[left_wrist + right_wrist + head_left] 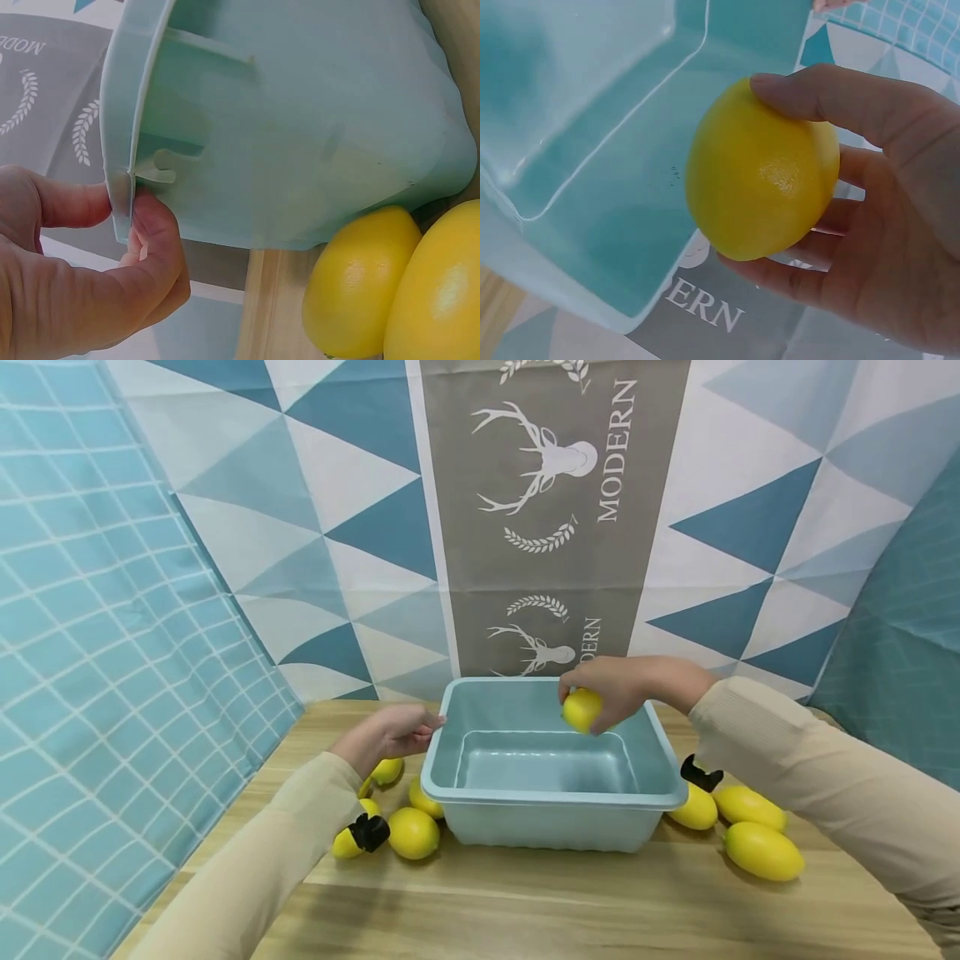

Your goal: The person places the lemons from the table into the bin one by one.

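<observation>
A light blue plastic basin stands on the wooden table, its inside bare in the head view. My left hand pinches the basin's left rim between thumb and fingers; the left wrist view shows the thumb on the inner side and the fingers beneath the lip. Over the basin's back right part, my right hand holds a yellow lemon. In the right wrist view the thumb and fingers wrap round that lemon, which is clear of the basin's wall.
Several lemons lie left of the basin, partly hidden by the left arm. On its right lie three more lemons, near the right sleeve. A patterned cloth hangs behind the table, with a blue checked cloth at the left.
</observation>
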`<state>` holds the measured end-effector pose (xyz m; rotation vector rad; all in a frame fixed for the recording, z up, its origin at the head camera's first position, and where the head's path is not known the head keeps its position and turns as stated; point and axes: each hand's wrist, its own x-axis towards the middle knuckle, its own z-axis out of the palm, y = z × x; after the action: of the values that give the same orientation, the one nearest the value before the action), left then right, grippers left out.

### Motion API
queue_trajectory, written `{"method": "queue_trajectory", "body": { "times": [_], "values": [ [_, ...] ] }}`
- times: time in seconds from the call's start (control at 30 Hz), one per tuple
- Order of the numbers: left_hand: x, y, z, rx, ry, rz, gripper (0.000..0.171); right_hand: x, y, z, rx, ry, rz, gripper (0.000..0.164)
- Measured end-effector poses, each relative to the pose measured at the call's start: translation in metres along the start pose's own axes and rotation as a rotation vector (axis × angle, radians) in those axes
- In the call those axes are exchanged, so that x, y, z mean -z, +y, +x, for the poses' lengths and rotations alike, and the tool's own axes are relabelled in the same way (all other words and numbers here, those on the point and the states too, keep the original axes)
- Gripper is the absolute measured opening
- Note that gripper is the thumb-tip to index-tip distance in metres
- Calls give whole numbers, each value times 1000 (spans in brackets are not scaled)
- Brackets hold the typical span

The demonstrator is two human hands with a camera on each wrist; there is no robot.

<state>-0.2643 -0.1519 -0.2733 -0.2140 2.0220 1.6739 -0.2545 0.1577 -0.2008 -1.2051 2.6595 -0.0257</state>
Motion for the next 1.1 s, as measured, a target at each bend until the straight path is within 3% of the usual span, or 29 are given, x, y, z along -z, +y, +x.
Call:
{"method": "queue_trajectory", "body": {
  "times": [0.4,0.6,1.1],
  "values": [
    [0,1,-3,3,13,-29,10,-8,3,27,-28,30,15,41],
    [0,0,-1,12,18,-41,11,-15,3,36,-67,-11,29,43],
    [0,-1,0,7,22,-48,13,-34,11,54,-40,-73,35,41]
  ]
}}
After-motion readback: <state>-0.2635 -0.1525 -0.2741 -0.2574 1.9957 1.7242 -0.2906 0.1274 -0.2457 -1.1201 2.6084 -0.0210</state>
